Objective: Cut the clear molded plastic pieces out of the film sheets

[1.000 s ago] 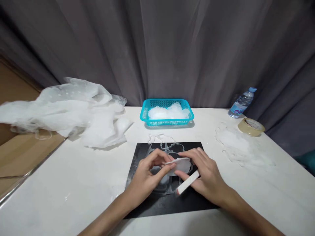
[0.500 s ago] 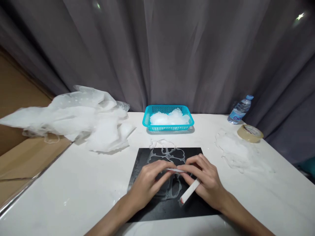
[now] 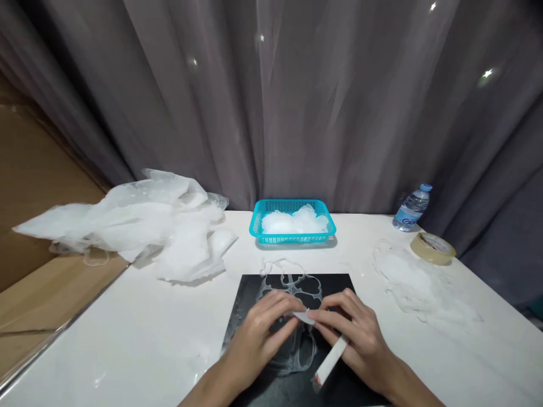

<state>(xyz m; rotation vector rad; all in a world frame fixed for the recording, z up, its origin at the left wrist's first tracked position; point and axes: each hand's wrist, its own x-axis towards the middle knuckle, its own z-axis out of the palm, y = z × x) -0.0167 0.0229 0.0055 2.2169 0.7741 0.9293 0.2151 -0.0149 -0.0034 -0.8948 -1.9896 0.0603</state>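
Over a black board (image 3: pixel 250 299), my left hand (image 3: pixel 258 336) pinches a small white translucent piece (image 3: pixel 304 317) between thumb and fingers. The fingertips of my right hand (image 3: pixel 358 336) close on the same piece from the right. A white stick-like tool (image 3: pixel 331 362) with a red mark near its lower end is tucked in my right hand and points down toward me. Beneath the hands, a clear sheet with cut-out outlines (image 3: pixel 311 285) lies on the board, partly hidden by the hands.
A blue basket (image 3: pixel 297 238) holding white pieces stands behind the board. Crumpled white sheets (image 3: pixel 144 223) lie at the left by a cardboard box (image 3: pixel 42 288). To the right are a water bottle (image 3: pixel 411 210), a tape roll (image 3: pixel 432 249) and thin translucent scraps (image 3: pixel 419 282).
The view has tilted up, so everything sits lower in the picture. The small white piece between my fingers has turned and shows more of its face.
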